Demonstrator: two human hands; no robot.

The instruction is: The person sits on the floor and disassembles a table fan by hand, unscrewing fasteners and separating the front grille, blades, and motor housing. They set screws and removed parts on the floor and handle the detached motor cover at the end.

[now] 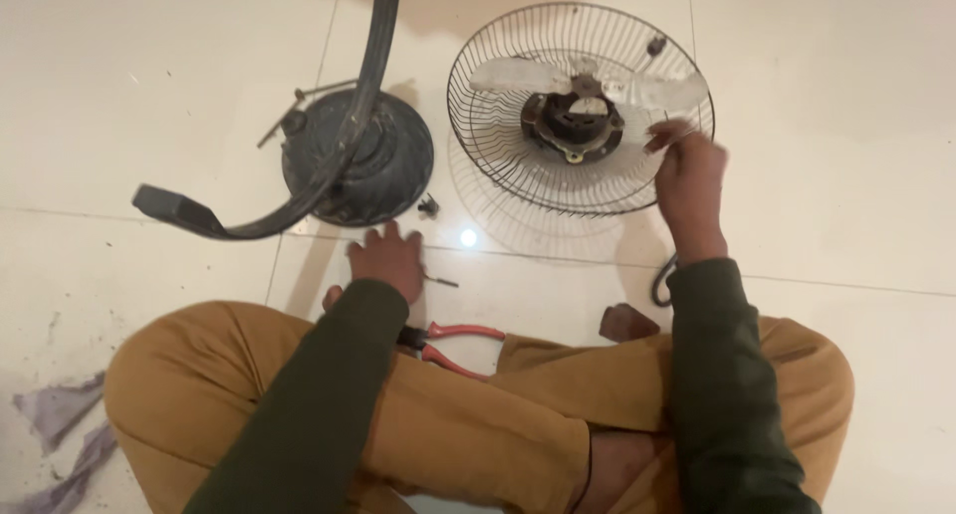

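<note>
Half of pliers hidden under left sleeve.

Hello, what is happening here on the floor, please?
A person sits cross-legged on a tiled floor with a fan in pieces. The right hand holds the rim of a wire grille that has blades and a motor inside it. The left hand rests flat on the floor beside the round base and its curved dark arm. Red-handled pliers lie by the leg, and a small screw is near the left hand.
</note>
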